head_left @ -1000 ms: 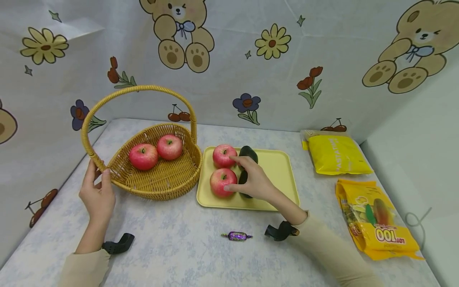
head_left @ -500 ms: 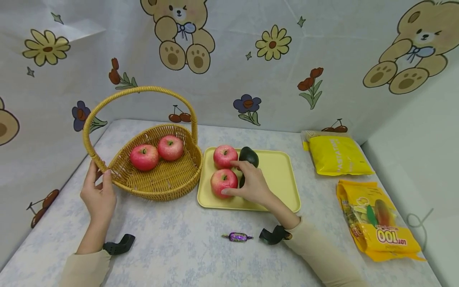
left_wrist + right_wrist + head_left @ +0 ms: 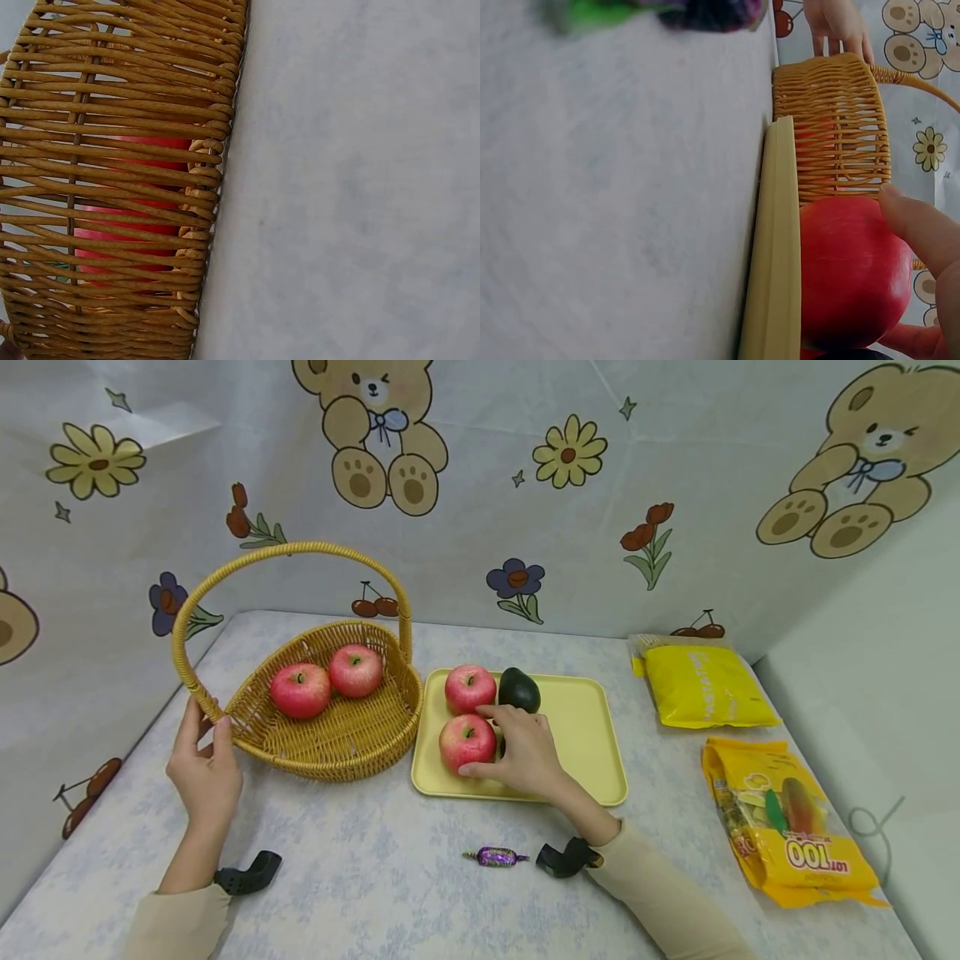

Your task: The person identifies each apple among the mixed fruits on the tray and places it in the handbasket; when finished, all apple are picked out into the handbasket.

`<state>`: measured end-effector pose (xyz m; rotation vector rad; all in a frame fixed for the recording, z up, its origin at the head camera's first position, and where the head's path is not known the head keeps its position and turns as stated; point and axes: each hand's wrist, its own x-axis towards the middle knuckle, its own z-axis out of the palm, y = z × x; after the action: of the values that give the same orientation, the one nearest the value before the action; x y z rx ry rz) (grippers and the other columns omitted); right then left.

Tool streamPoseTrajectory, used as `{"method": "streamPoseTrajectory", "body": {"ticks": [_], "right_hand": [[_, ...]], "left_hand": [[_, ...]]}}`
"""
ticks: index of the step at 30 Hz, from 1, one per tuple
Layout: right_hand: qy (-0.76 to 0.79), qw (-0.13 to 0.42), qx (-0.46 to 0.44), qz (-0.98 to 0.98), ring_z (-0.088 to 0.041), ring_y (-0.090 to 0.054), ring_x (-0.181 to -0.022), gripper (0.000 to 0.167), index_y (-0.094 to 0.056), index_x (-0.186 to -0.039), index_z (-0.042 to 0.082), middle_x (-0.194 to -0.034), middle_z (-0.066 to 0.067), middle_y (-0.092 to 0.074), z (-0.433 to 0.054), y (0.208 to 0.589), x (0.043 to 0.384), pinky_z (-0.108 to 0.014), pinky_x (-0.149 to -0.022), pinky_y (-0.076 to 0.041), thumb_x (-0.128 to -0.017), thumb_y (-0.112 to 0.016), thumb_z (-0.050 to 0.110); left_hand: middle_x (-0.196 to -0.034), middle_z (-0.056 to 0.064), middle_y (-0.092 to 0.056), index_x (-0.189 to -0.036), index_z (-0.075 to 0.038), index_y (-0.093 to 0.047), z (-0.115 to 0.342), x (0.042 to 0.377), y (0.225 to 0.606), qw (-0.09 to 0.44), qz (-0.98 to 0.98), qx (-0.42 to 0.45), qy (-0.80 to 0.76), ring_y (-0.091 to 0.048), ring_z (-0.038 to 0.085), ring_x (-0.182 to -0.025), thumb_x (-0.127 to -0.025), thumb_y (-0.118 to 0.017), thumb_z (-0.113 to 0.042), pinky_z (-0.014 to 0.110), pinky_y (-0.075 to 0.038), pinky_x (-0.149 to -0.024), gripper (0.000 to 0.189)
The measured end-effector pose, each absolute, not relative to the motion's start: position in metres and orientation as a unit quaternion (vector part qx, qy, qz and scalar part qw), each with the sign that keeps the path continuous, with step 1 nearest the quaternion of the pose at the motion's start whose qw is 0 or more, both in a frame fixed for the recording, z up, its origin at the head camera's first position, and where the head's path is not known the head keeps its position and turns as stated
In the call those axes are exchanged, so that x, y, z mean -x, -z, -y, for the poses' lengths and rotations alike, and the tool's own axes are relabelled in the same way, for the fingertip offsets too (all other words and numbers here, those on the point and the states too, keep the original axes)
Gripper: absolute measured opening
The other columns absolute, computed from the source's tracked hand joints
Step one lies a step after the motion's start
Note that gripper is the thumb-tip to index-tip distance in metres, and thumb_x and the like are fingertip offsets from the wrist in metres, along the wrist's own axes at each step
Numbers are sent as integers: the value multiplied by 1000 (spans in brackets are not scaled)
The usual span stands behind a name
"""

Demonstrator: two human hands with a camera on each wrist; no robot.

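Note:
My left hand (image 3: 205, 774) holds the yellow wicker basket (image 3: 352, 768) where its tall handle meets the rim. Inside the basket lie two red apples, one at the left (image 3: 301, 690) and one behind it (image 3: 356, 670). Over the pale yellow tray (image 3: 592, 735), my right hand (image 3: 525, 753) has thumb and fingers around the front apple (image 3: 467, 743); in the right wrist view the thumb tip lies at that apple's (image 3: 847, 270) edge. A second tray apple (image 3: 470, 688) sits just behind, beside a dark green avocado (image 3: 519, 690). Another dark fruit is mostly hidden by my right hand.
A purple-wrapped candy (image 3: 497, 857) lies in front of the tray. To the right are a yellow packet (image 3: 705, 685) and an orange-yellow snack bag (image 3: 791, 822). A patterned cloth with bears (image 3: 386, 435) hangs behind the table.
My right hand has shifted slightly toward the front of the tray, from between the two apples to around the front one, uncovering the rear avocado. My left hand stays on the basket.

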<state>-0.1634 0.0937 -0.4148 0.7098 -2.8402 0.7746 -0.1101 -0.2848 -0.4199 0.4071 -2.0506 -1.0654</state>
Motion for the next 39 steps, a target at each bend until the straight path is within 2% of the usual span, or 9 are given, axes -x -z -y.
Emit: {"method": "streamPoseTrajectory", "body": {"ticks": [12,22,30,39], "right_hand": [[-241,78,-241,937,-20,-55,-113,84,-57,-132,15,-121,-3,-65,-94,418,163,-40,-85,-33,-66,-81,60],[-232,84,-251,936,-21,-57,-105,83,-58,-131,16,-114,-1,-68,-94,418,163,-41,-85,-33,-64,-83,59],[-233,81,-249,936,-22,-58,-108,81,-59,-130,15,-119,-2,-68,-93,419,163,-42,-88,-34,-65,-84,56],[-244,83,-242,935,-21,-59,-108,79,-60,-129,15,-118,-3,-68,-92,419,162,-42,-88,-34,-65,-84,55]], "left_hand": [[-134,9,-61,-145,-35,-44,285,111,421,388,804,-160,422,-49,-10,-109,-102,-51,-21,5,-40,-79,46],[-133,6,-62,-144,-34,-46,285,111,420,394,802,-158,420,-49,-12,-107,-101,-51,-21,6,-40,-77,45],[-133,7,-62,-145,-34,-45,285,111,421,389,804,-162,419,-49,-11,-107,-102,-51,-21,6,-40,-78,46],[-134,9,-61,-146,-34,-44,285,111,421,389,803,-163,421,-49,-11,-109,-102,-51,-22,5,-39,-79,46]]}}
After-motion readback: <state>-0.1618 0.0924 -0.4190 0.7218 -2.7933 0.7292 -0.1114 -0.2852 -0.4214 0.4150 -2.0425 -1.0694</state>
